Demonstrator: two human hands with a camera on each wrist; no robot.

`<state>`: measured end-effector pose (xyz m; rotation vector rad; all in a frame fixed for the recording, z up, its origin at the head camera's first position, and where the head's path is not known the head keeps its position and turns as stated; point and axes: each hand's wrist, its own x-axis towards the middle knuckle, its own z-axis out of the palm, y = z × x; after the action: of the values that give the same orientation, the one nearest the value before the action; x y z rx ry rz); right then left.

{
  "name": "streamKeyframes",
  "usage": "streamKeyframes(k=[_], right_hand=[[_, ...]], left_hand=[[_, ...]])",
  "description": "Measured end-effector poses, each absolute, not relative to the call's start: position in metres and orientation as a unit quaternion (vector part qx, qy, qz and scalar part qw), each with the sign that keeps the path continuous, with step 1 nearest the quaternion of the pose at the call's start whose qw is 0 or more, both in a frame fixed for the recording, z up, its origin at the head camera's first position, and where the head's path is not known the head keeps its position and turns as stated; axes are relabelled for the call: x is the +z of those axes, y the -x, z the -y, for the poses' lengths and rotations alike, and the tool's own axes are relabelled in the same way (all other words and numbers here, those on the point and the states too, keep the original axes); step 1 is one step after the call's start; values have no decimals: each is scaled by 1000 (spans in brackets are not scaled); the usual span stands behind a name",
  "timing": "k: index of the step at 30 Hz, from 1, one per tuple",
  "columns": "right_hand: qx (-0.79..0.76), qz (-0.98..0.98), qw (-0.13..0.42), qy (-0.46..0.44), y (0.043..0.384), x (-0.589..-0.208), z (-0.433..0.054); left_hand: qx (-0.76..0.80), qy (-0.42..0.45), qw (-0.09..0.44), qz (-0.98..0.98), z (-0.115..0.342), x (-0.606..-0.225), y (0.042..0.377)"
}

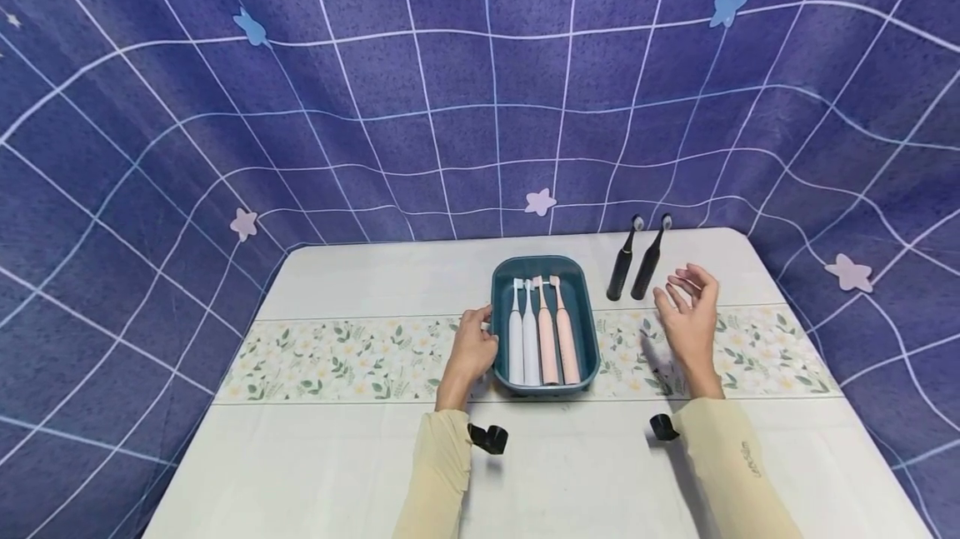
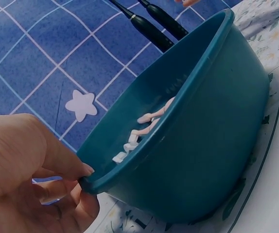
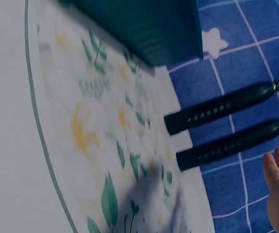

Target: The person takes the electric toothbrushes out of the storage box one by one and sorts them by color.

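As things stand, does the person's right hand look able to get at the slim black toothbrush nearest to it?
Probably yes. The right hand holds nothing, its grip hangs loosely open, and nothing visible stands between it and the slim black toothbrush. The rounded teal tub sits clear.

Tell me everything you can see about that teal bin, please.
The teal bin looks like smooth plastic: open-topped, a rounded rectangle with deep walls and a lipped rim. It stands upright on the table, partly over the floral band. Inside lie two white toothbrushes and two pink toothbrushes, side by side, heads toward the far end. The person's left grip pinches its rim.
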<state>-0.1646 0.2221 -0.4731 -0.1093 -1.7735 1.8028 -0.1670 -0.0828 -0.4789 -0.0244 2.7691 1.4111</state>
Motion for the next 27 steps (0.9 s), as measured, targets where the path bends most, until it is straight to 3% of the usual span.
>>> streamKeyframes(k=[12, 27], right_hand=[[739, 627, 248, -12, 140, -455, -167], [677, 711, 177, -65, 138, -451, -115]], left_hand=[[448, 5, 14, -894, 83, -478, 165], [450, 10, 18, -893, 83, -478, 167]])
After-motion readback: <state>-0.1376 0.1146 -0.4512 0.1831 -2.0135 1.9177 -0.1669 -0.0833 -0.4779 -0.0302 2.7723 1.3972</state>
